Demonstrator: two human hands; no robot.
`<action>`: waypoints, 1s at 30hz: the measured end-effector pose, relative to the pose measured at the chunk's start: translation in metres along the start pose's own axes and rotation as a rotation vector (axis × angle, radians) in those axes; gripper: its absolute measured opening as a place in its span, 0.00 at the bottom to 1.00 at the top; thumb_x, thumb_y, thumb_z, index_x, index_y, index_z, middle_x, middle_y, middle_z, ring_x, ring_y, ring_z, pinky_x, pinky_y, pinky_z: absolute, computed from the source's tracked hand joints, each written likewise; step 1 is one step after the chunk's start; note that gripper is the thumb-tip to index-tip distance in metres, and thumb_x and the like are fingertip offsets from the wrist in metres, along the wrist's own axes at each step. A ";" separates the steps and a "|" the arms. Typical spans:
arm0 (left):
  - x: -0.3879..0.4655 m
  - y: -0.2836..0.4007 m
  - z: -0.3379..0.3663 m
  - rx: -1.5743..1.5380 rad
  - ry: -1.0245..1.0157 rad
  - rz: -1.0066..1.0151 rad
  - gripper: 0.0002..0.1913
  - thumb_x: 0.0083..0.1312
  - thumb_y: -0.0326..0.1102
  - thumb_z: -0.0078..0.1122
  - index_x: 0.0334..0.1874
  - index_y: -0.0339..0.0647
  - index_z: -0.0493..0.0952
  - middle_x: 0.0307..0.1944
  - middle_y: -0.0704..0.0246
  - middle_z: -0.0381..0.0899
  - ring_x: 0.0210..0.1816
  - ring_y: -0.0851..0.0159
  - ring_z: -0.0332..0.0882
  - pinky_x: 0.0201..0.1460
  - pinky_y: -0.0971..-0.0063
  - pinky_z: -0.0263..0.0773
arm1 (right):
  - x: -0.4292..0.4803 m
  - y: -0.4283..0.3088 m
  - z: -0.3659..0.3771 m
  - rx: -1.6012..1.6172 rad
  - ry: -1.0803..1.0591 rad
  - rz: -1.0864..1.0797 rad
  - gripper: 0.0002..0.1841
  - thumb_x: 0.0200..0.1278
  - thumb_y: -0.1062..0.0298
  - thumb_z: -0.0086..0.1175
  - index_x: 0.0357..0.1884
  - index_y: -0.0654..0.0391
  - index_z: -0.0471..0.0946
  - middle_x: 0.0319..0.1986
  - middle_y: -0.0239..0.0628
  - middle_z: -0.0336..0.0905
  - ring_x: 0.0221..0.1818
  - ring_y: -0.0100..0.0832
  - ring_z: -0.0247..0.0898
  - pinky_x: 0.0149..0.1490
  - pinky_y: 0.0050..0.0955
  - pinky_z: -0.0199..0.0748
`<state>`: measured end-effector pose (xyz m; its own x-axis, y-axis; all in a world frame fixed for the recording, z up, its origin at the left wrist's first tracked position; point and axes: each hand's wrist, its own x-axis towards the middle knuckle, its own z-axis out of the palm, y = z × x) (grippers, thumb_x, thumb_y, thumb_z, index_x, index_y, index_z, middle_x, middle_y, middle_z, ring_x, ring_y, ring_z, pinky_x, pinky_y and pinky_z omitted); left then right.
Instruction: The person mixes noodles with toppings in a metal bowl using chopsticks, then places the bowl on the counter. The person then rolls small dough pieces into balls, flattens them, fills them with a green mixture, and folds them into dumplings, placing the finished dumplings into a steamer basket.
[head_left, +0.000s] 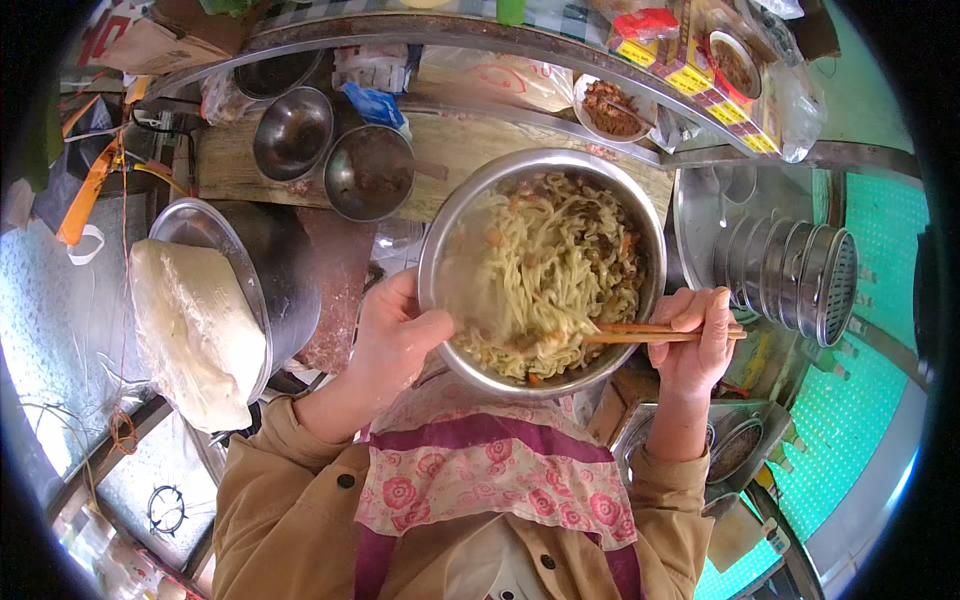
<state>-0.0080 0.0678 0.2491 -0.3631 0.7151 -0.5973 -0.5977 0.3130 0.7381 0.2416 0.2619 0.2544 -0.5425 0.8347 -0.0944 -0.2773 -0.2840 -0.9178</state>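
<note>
A large stainless steel bowl (654, 247) stands in front of my chest, full of noodles (544, 262) with dark sauce and bits of carrot-coloured food along the right side. My left hand (405, 326) grips the bowl's left rim, thumb over the edge. Between the fingers of my right hand (694, 330) is a pair of wooden chopsticks (656, 334), whose tips reach into the noodles at the lower right. Haze, seemingly steam, blurs the left part of the bowl. What supports the bowl from below is hidden.
Two metal bowls (294, 133) (369, 172) sit on the wooden board (225, 161) beyond. A big metal pot (292, 277) with a plastic-wrapped pale block (195, 322) is at left. At right are stacked metal steamers (787, 274); a white bowl of brown food (615, 112) stands behind, below a curved shelf.
</note>
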 end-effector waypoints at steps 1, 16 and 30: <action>0.000 -0.001 -0.001 -0.010 0.005 0.001 0.22 0.56 0.14 0.51 0.56 0.25 0.77 0.50 0.60 0.85 0.49 0.65 0.85 0.54 0.70 0.81 | -0.001 0.000 -0.002 0.031 0.008 0.027 0.29 0.86 0.52 0.37 0.25 0.60 0.72 0.17 0.45 0.71 0.11 0.29 0.62 0.16 0.28 0.62; -0.001 0.001 -0.006 -0.031 0.024 0.018 0.24 0.56 0.14 0.51 0.58 0.26 0.77 0.52 0.59 0.85 0.52 0.64 0.85 0.57 0.69 0.80 | -0.004 -0.030 -0.016 -0.396 0.184 -0.335 0.27 0.86 0.56 0.40 0.28 0.65 0.73 0.22 0.48 0.74 0.14 0.28 0.65 0.20 0.22 0.61; -0.013 0.014 -0.006 -0.069 0.008 -0.014 0.21 0.58 0.13 0.53 0.55 0.29 0.79 0.47 0.68 0.85 0.48 0.72 0.82 0.51 0.77 0.77 | 0.004 -0.011 -0.008 0.168 0.024 -0.087 0.29 0.87 0.53 0.33 0.28 0.58 0.73 0.18 0.40 0.70 0.09 0.27 0.60 0.17 0.26 0.61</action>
<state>-0.0161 0.0596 0.2654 -0.3599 0.7056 -0.6104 -0.6504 0.2793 0.7064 0.2485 0.2716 0.2607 -0.4921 0.8701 -0.0287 -0.4516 -0.2834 -0.8460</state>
